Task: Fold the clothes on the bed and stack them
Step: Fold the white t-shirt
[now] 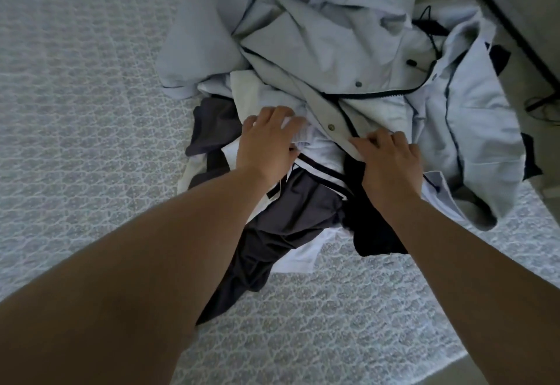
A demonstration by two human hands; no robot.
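Observation:
A heap of unfolded clothes lies on the bed. On top is a pale blue-grey jacket (333, 36) with a dark zip and metal snaps, spread toward the upper right. Under it lie a white garment with dark stripes (321, 154), dark grey trousers (291, 212) trailing toward me, and a black piece (372, 233). My left hand (269, 139) presses into the heap with its fingers curled on the white garment's edge. Beside the zip, my right hand (391, 157) pinches the jacket's lower front edge.
The bed (91, 112) has a pale patterned cover, bare to the left and in front of the heap. Its right edge runs diagonally at the lower right, with floor (539, 354) beyond. A dark-framed piece of furniture (515, 21) stands at the upper right.

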